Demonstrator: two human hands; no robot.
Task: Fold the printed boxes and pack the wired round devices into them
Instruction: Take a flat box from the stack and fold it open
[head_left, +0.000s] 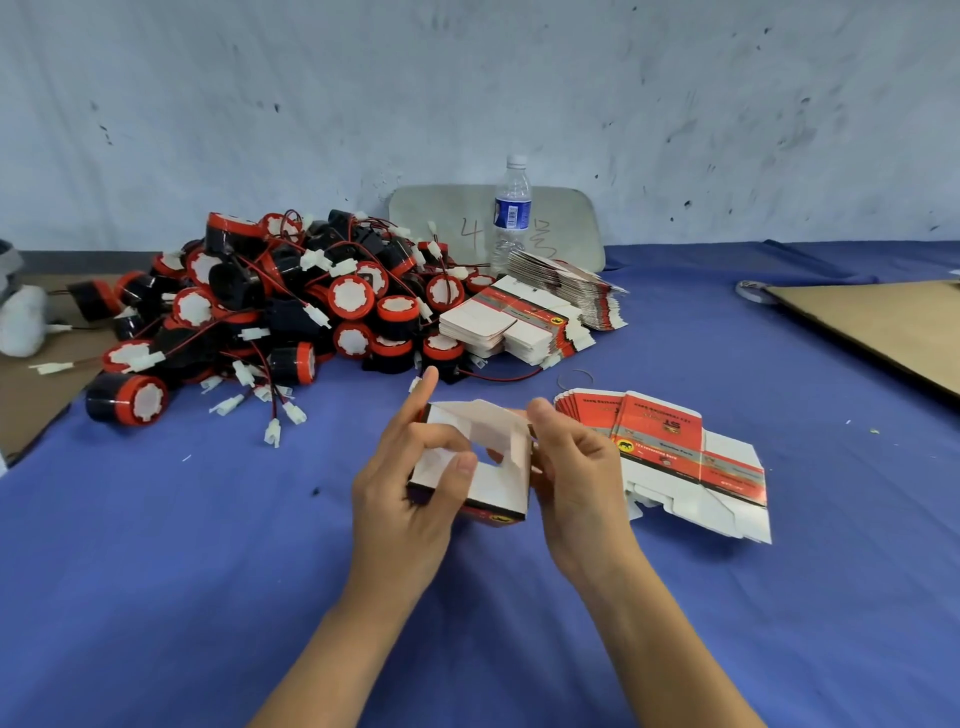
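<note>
A half-folded printed box (493, 475), white inside with red and black print along its lower edge, is held above the blue cloth in the middle. My left hand (410, 483) grips its left side, thumb pressing a white flap. My right hand (576, 467) grips its right side. A fanned stack of flat red-printed boxes (680, 457) lies just right of my hands. A big pile of black and red round devices (270, 306) with red wires and white plugs sits at the back left.
More flat box stacks (524, 322) lie behind, beside a water bottle (511, 213) standing before a grey board (566, 218). A cardboard sheet (872, 322) lies at the right, another at the left edge. A rubber band (574, 379) lies on the blue tablecloth (208, 545).
</note>
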